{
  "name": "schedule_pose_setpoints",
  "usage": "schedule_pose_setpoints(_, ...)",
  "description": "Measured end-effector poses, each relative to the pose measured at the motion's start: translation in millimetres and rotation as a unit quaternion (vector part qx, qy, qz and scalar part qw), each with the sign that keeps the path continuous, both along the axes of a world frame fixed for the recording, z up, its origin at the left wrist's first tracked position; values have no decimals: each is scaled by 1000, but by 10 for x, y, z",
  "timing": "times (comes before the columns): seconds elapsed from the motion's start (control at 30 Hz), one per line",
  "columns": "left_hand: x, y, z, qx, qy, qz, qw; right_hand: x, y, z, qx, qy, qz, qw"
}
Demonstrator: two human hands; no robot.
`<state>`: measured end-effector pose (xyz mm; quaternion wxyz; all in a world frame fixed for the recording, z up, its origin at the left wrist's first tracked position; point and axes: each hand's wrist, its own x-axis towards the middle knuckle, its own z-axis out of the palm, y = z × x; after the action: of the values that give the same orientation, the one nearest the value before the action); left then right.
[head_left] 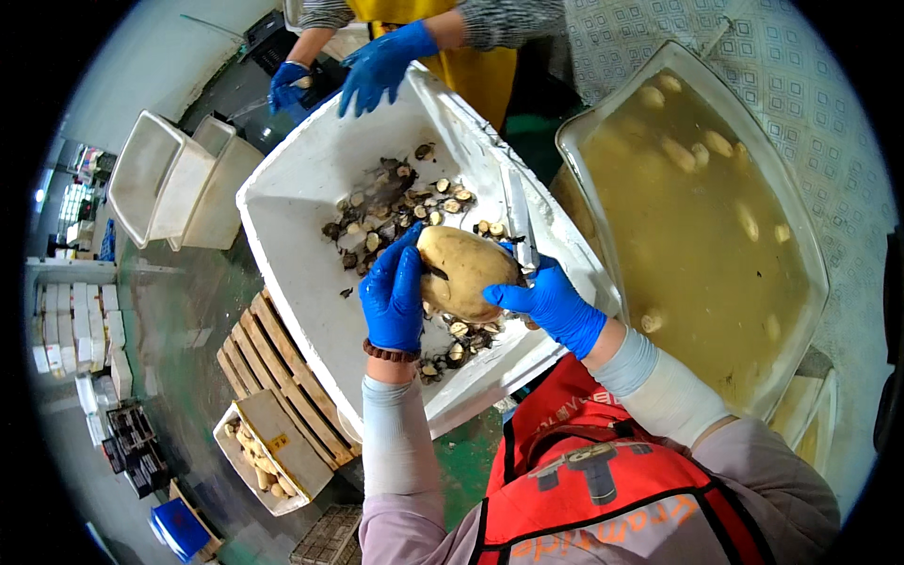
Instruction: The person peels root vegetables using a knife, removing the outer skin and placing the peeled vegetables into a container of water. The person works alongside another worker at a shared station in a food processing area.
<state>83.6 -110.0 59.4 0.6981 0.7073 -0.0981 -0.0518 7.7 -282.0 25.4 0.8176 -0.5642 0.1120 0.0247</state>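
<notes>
A thick tan root (466, 273), which looks like a lotus root section with a dark mark on its side, is between my gloved hands. My left hand (395, 292) is closed around its left end. My right hand (556, 306) presses its thumb on the root's right end. From that hand's fingers a flat pale blade (520, 212) stands out, seemingly a knife; its handle is hidden. Below is a large white tub (301, 217), its bottom scattered with dark-skinned, pale-cut trimmings (410, 202).
Opposite, a co-worker's blue-gloved hands (388, 64) are over the tub's far rim. To the right, a basin of murky water (697, 273) holds floating roots. Left are stacked white bins (179, 184), a wooden pallet (282, 367) and a box of pale roots (256, 461).
</notes>
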Motion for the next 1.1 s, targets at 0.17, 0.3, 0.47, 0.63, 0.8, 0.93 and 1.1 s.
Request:
schedule_pose_setpoints(0.17, 211, -142, -121, -40, 22, 1, 999, -3, -228, 254, 29, 3, -35, 999)
schedule_pose_setpoints(0.3, 327, -292, -88, -104, 63, -46, 992, 59, -366, 224, 2, -19, -41, 999)
schedule_pose_setpoints(0.47, 493, -72, -363, 481, -212, 53, 849, -79, -968, 86, 56, 15, -164, 985)
schedule_pose_setpoints(0.63, 327, 677, -685, 568, -183, -17, 802, -616, -2108, -735, -26, 210, -357, 910)
schedule_pose_setpoints(0.8, -79, 876, -596, 606, -147, -45, 781, -1103, -2554, -1724, -48, 391, -368, 842)
schedule_pose_setpoints(0.93, -408, 1003, -749, 580, -156, -74, 796, -1476, -2815, -2357, -207, 402, -274, 849)
schedule_pose_setpoints(1.1, -915, 1256, -766, 493, -241, -38, 835, -1128, -2916, -1803, -244, 285, -326, 868)
